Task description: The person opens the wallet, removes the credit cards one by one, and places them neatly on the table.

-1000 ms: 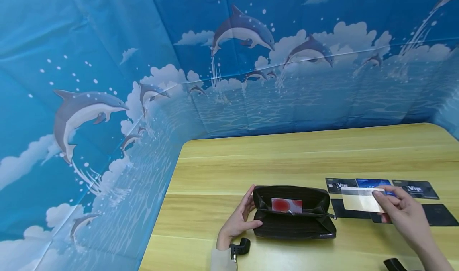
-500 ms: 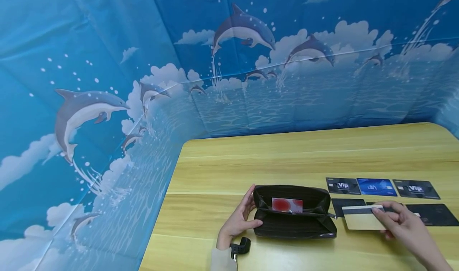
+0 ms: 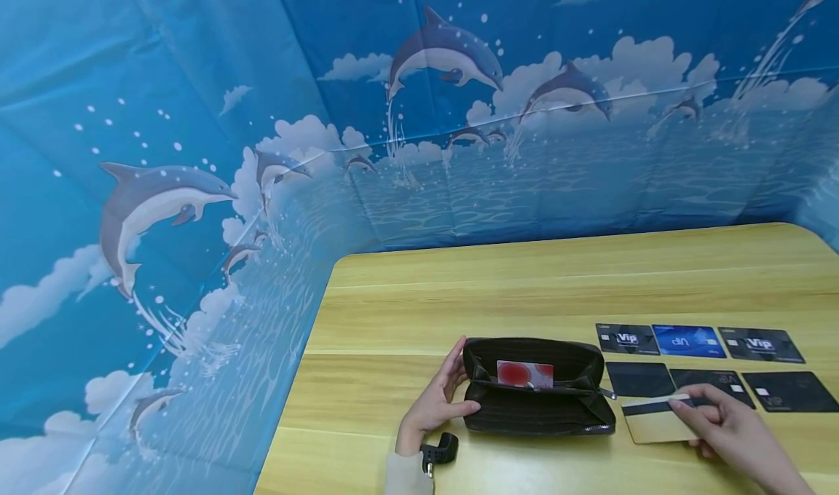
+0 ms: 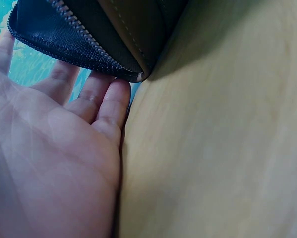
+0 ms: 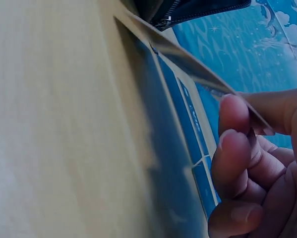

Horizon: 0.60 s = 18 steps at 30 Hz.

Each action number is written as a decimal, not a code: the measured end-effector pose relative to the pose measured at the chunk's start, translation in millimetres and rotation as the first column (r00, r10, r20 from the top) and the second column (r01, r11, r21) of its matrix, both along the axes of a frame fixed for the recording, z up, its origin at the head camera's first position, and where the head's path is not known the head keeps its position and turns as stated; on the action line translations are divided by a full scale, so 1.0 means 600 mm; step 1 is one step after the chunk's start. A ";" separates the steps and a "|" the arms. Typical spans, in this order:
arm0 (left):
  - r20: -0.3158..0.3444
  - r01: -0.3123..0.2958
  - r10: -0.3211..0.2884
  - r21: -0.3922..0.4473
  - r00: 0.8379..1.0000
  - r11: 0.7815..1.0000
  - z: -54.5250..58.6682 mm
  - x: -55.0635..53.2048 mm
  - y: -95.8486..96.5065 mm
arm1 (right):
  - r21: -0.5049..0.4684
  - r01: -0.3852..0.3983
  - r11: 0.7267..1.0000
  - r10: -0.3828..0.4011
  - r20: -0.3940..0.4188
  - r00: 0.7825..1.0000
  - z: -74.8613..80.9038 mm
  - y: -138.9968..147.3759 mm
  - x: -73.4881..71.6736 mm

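A black zip-around wallet (image 3: 534, 416) lies spread open on the table, a red-and-white card (image 3: 515, 373) standing in its middle. My left hand (image 3: 434, 406) grips the wallet's left end, thumb on the front half and fingers at the back. In the left wrist view, the fingers of that hand (image 4: 54, 148) touch the zipped edge of the wallet (image 4: 44, 37). Right of the wallet, my right hand (image 3: 730, 424) pinches a gold card (image 3: 658, 426) with a dark stripe between thumb and fingers. The right wrist view has this card (image 5: 188, 62) tilted, one edge close over the table.
Two rows of cards lie right of the wallet. The back row has a blue card (image 3: 688, 341) between two black "Vip" cards; three dark cards, one a black card (image 3: 789, 391), form the front row. A dolphin-print backdrop (image 3: 419, 204) hangs behind the wooden table (image 3: 393, 320).
My right hand has brought the gold card down toward the front of the table, off the rows of cards, uncovering the blue card and the front row. The left hand and wallet stay put.
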<state>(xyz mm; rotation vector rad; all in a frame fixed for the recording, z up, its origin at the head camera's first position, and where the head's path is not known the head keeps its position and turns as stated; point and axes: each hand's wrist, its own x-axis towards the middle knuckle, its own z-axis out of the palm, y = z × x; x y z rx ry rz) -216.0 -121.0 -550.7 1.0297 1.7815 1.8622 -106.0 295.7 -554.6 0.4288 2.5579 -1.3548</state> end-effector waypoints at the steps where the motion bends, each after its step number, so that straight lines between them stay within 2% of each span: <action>1: -0.002 0.000 0.000 0.001 1.000 1.000 0.000 0.000 0.000 | 0.015 -0.004 1.000 0.004 0.002 1.000 -0.002 0.000 0.000; 8: -0.024 0.009 -0.009 0.017 1.000 1.000 0.001 0.001 -0.001 | 0.114 0.008 0.993 -0.007 -0.011 1.000 -0.021 0.006 -0.003; 14: -0.019 0.008 -0.008 0.006 1.000 1.000 0.000 0.000 -0.002 | 0.246 0.075 0.966 -0.064 -0.054 0.997 -0.042 0.014 -0.005; 18: -0.001 0.008 -0.008 -0.006 1.000 1.000 0.001 0.000 -0.001 | 0.304 0.108 0.947 -0.091 -0.068 0.993 -0.046 0.016 -0.004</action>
